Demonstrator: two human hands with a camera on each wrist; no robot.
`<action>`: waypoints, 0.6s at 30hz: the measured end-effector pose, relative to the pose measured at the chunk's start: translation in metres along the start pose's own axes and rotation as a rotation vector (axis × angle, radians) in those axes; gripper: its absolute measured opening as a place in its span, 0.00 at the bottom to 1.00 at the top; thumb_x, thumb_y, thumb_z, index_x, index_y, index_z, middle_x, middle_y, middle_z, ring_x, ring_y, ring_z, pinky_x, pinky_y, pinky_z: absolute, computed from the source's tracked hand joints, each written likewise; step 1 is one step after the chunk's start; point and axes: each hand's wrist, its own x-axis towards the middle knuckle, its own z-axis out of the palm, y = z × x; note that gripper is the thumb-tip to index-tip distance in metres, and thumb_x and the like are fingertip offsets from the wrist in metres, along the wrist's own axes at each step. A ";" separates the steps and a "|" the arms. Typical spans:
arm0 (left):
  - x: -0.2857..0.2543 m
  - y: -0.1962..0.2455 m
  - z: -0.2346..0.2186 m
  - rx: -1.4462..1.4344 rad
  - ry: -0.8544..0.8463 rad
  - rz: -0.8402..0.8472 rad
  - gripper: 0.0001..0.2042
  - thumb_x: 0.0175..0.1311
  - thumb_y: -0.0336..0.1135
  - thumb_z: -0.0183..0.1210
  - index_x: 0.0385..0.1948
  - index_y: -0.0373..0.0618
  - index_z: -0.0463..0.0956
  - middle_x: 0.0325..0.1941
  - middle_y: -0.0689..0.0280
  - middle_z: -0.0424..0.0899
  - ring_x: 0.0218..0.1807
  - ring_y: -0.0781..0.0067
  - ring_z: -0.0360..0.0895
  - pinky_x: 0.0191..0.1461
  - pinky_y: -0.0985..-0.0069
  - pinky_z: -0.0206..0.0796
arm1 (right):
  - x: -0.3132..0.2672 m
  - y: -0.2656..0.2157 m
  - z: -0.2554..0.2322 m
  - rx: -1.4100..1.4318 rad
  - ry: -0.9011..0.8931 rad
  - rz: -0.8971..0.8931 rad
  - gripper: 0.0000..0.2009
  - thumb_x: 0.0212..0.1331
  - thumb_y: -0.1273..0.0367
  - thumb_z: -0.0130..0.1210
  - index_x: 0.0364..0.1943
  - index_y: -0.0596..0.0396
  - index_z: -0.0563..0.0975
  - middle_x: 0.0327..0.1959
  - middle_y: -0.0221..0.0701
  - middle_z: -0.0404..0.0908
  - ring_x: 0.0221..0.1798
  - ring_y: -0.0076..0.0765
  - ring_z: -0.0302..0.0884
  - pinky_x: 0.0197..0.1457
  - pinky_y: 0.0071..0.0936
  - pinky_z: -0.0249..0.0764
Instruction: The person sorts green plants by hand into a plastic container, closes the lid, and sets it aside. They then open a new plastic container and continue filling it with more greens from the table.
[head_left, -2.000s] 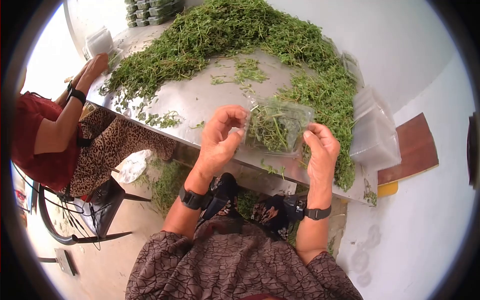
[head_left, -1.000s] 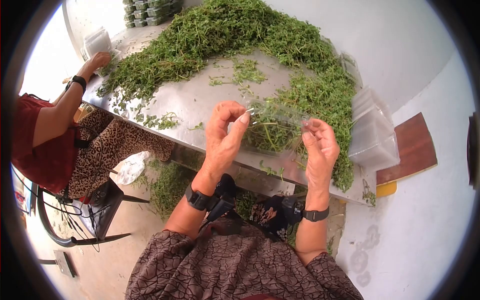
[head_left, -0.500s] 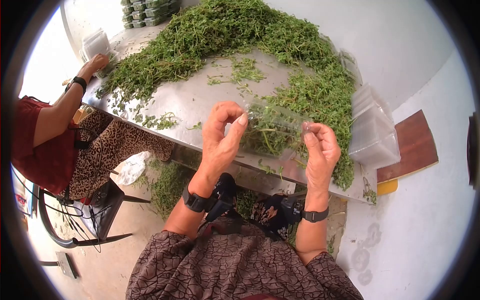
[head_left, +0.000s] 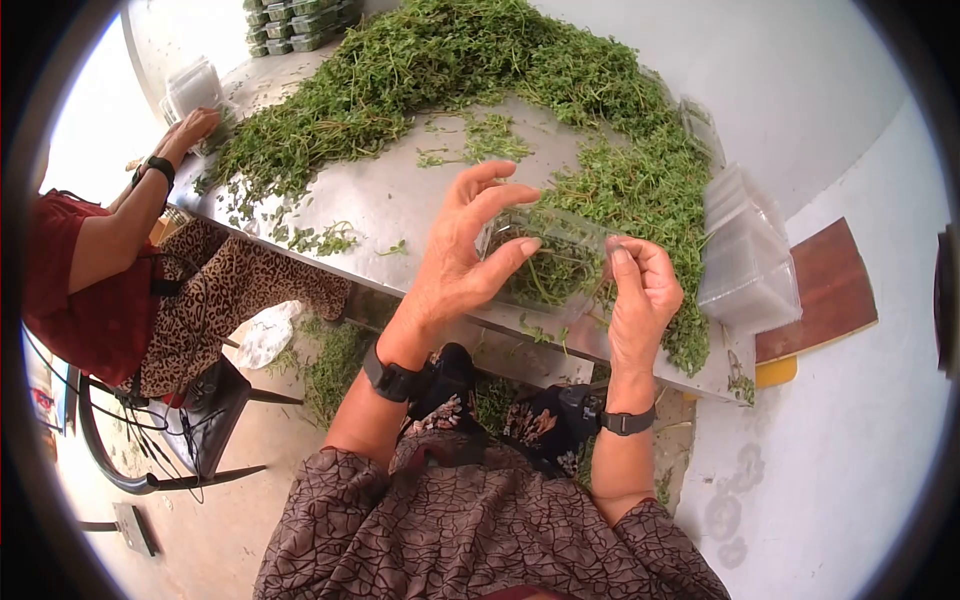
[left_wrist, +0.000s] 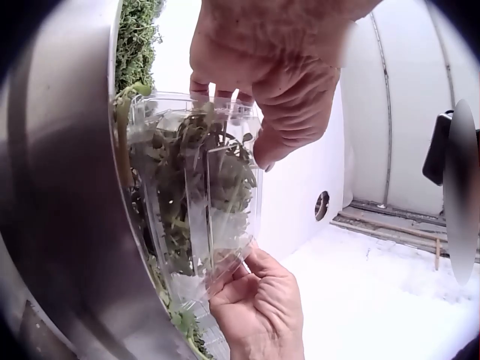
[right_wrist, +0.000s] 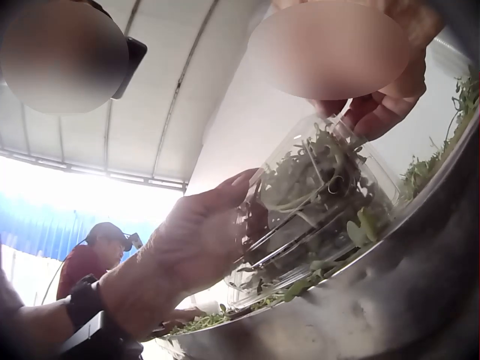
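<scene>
Left hand: spread, at clear plastic box, 9 o'clock end
Right hand: pinching 3 o'clock edge
Inside: green leafy stems

Head, left wrist and right wrist views: we can read no text, label, brand, number or sign; small red marks at far left are illegible.

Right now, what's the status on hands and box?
Right hand pinching clear box edge; left hand spread at other end. Greens inside; loose sprigs nearby.

Left hand spread, right hand pinching
</scene>
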 end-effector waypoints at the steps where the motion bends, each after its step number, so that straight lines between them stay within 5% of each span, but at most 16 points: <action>1: 0.003 0.000 -0.001 -0.014 -0.033 0.029 0.18 0.49 0.33 0.61 0.45 0.47 0.77 0.57 0.59 0.69 0.58 0.57 0.68 0.61 0.63 0.60 | 0.000 0.000 0.000 -0.002 -0.003 -0.001 0.03 0.60 0.75 0.54 0.36 0.61 0.77 0.30 0.24 0.77 0.29 0.14 0.67 0.32 0.14 0.64; 7: 0.015 0.001 -0.005 0.055 -0.181 0.037 0.17 0.43 0.30 0.62 0.40 0.45 0.76 0.44 0.58 0.76 0.51 0.56 0.72 0.56 0.62 0.63 | 0.002 0.000 0.001 -0.028 -0.002 0.003 0.04 0.60 0.74 0.54 0.35 0.61 0.77 0.28 0.23 0.75 0.28 0.14 0.66 0.30 0.15 0.63; 18: 0.035 0.006 -0.009 0.181 -0.303 0.032 0.14 0.42 0.35 0.65 0.33 0.42 0.75 0.36 0.61 0.76 0.43 0.56 0.73 0.50 0.64 0.64 | 0.004 0.000 0.001 -0.027 -0.011 0.022 0.04 0.60 0.74 0.54 0.36 0.62 0.76 0.27 0.22 0.75 0.27 0.14 0.65 0.29 0.14 0.62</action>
